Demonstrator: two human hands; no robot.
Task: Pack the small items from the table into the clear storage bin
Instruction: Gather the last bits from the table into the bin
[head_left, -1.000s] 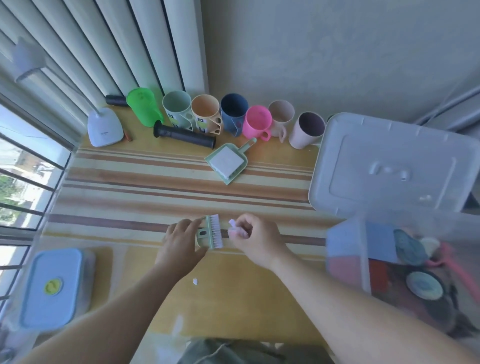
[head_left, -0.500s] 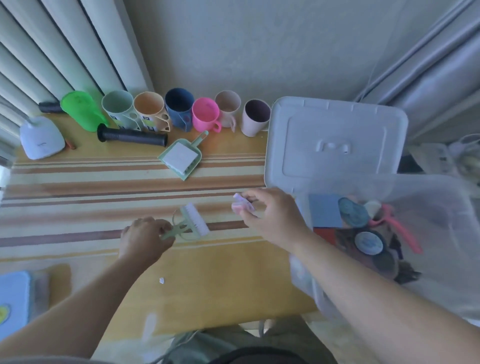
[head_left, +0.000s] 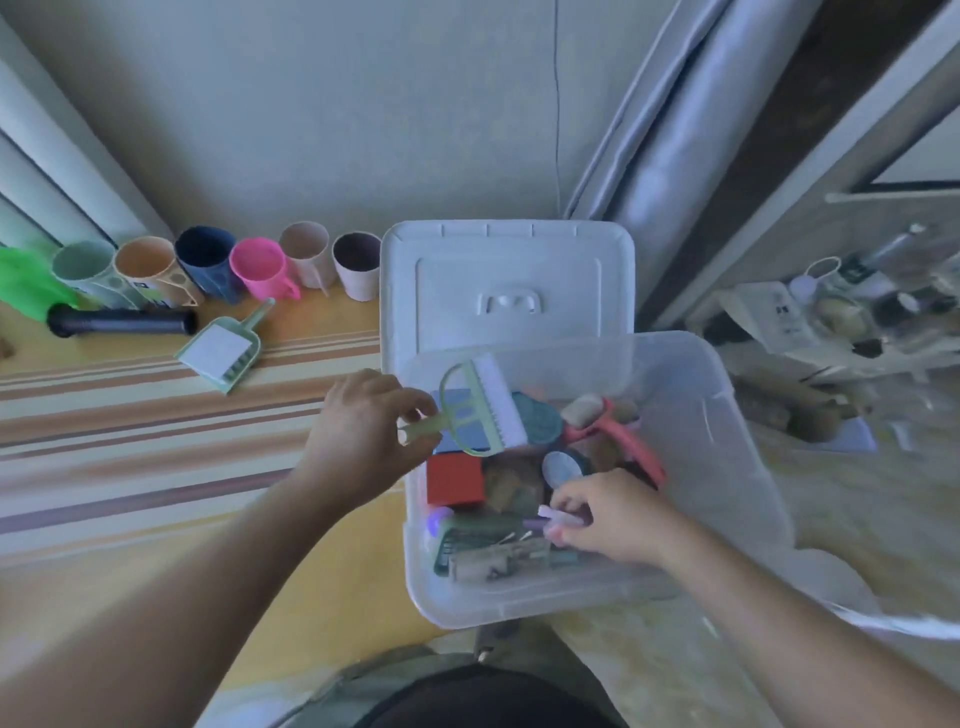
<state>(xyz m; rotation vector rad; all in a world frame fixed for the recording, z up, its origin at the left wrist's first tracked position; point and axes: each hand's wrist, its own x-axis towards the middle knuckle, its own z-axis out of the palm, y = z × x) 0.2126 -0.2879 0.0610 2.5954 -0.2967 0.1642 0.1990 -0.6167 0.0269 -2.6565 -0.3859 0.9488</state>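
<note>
Brush (head_left: 488, 410) in left hand (head_left: 363, 431), over bin (head_left: 727, 467) (clear), right hand (head_left: 613, 519) w/ clip (head_left: 556, 517)

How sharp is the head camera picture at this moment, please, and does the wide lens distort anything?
Head view: the right edge smears with motion blur, so the shelf clutter is unreadable; the left hand holding the green brush and the right hand pinching a small lilac item are soft. The wide lens splays the cups outward. The clear bin wall looks hazy.
</note>
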